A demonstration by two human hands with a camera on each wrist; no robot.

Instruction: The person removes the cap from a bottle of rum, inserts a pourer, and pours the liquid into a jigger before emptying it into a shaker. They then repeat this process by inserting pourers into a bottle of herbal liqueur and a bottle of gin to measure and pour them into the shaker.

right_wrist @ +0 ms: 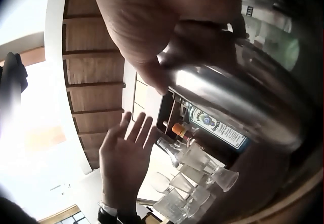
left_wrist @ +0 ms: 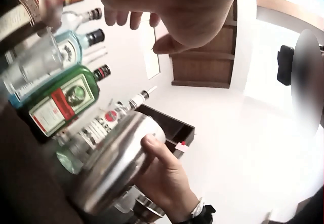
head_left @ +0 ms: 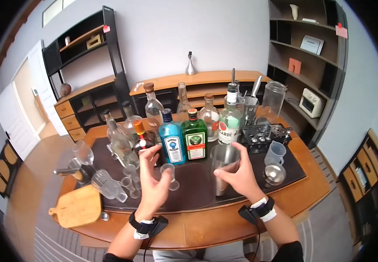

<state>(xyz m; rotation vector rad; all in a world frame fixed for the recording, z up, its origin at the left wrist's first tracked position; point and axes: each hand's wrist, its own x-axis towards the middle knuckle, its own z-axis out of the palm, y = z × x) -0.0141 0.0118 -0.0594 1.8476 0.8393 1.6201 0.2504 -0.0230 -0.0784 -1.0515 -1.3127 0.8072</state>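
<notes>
Metal cup [left_wrist: 114, 163], smooth and shiny, is standing near a white-labelled bottle [head_left: 229, 126]; I am watching the right hand [head_left: 242, 175] gripping it, most fingers hiding. Left hand [head_left: 153, 190] is hovering, fingers spread.

Tall silver cylindrical metal cup [left_wrist: 119, 158]: glossy, smooth, bright refl. streaks. Squarish transl. blue glass-look bottle [head_left: 171, 130]: shiny; white paper-like label [head_left: 174, 150]. Flat-shouldered dk. green glass-look bottle [head_left: 194, 128]: glossy. Rounded-rect. tan wood board [head_left: 79, 207]: smooth, approx. matt. Dk. brown rect. mat [head_left: 193, 190]: smooth, low sheen. Orange-brown wood tabletop [head_left: 189, 225]: polished, glossy. Small clear waisted tumbler [right_wrist: 226, 178]: smooth; glass vs. plastic unclear.
</notes>
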